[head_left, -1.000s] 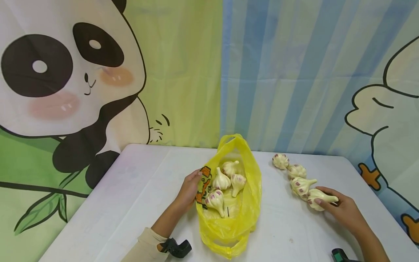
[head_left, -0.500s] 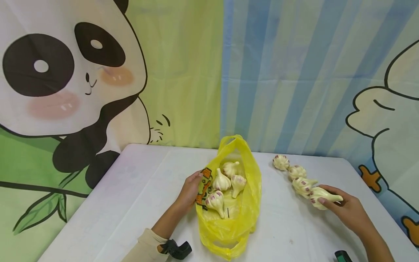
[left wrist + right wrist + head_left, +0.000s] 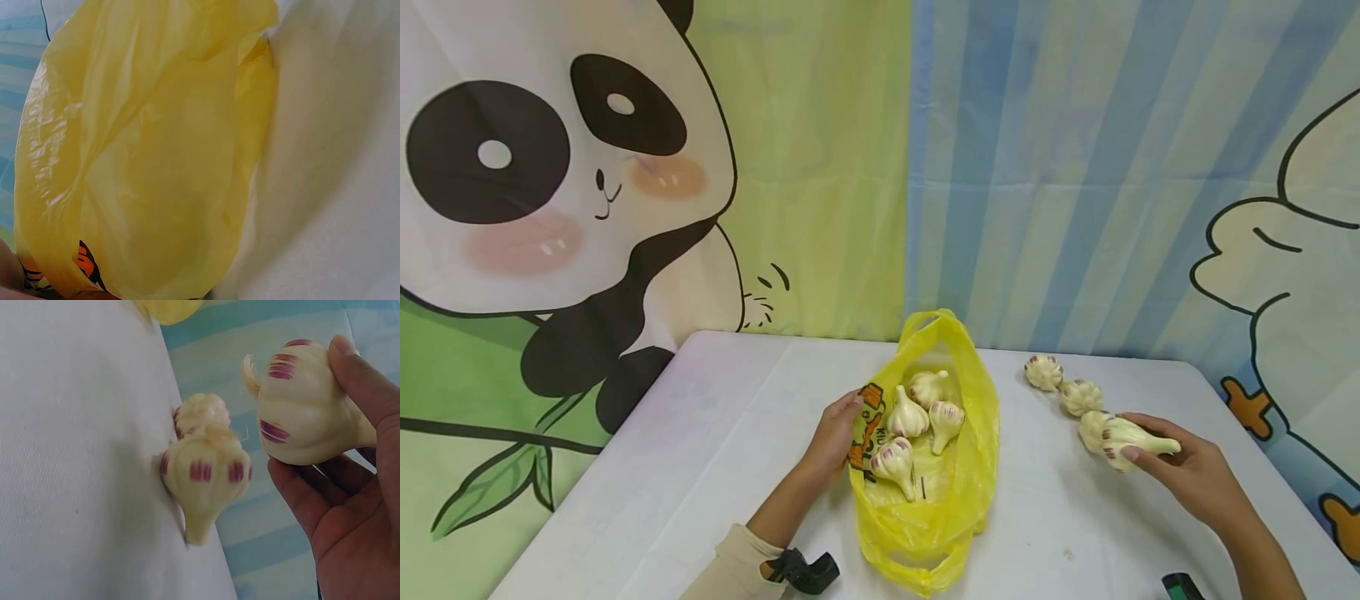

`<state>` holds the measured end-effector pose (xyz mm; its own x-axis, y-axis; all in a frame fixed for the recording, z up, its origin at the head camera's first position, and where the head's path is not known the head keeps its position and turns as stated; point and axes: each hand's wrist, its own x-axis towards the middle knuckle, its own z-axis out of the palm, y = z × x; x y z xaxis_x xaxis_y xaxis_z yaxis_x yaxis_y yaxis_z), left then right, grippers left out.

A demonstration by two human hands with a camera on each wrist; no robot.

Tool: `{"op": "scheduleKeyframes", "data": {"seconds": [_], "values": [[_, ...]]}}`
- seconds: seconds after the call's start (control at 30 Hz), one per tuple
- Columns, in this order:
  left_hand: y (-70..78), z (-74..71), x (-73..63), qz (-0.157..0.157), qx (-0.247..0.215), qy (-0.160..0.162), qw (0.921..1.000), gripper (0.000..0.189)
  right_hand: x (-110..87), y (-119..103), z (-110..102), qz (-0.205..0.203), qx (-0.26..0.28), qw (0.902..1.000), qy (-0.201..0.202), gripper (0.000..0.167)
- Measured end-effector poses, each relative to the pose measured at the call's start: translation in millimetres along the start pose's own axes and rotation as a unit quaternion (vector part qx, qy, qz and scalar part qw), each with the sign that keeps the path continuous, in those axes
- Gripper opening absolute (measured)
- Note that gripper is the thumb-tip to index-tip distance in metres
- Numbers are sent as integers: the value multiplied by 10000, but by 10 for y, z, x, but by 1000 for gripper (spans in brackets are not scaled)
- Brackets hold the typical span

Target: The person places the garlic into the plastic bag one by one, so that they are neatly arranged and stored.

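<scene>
In the head view, my right hand (image 3: 1195, 475) holds a garlic bulb (image 3: 1123, 443) with purple streaks, its stem toward the palm. The right wrist view has this bulb (image 3: 306, 406) off the table between thumb and fingers. Behind it lies another garlic bulb (image 3: 1091, 432), partly hidden, with two more garlic bulbs (image 3: 1081, 397) farther back in a row. My left hand (image 3: 833, 437) grips the left rim of a yellow plastic bag (image 3: 977, 417), thumb over the edge, other fingers mostly hidden. Several garlic bulbs (image 3: 907, 412) lie inside the spread bag.
A white-covered table (image 3: 760, 400) bears everything. The bag's looped handle (image 3: 925, 575) lies toward the front edge. Behind the table hangs a printed curtain (image 3: 820, 167) with a panda. A black wrist mount (image 3: 808, 572) sits on my left wrist.
My right hand has raised the nearest garlic bulb slightly, first shifting right, then a little back left. It now covers part of the bulb behind. The left hand and bag stay put.
</scene>
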<state>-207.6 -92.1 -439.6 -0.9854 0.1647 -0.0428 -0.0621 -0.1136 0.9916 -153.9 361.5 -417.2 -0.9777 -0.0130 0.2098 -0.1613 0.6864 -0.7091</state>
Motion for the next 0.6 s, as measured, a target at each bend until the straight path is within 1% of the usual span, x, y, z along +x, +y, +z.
{"op": "scheduleKeyframes", "data": {"seconds": [0.17, 0.3, 0.47, 0.6], "values": [[-6, 4, 11, -3, -48, -4, 10000, 49, 7, -97, 19, -201, 185, 9996, -42, 49], [-4, 5, 16, -6, -99, 0, 10000, 49, 14, -147, 33, -329, 218, 9992, -57, 47], [8, 11, 13, -15, -73, 41, 10000, 48, 18, -199, 60, -346, 140, 9993, -52, 48], [8, 12, 15, -37, -37, 83, 10000, 48, 27, -231, 89, -376, 253, 9989, -142, 48]]}}
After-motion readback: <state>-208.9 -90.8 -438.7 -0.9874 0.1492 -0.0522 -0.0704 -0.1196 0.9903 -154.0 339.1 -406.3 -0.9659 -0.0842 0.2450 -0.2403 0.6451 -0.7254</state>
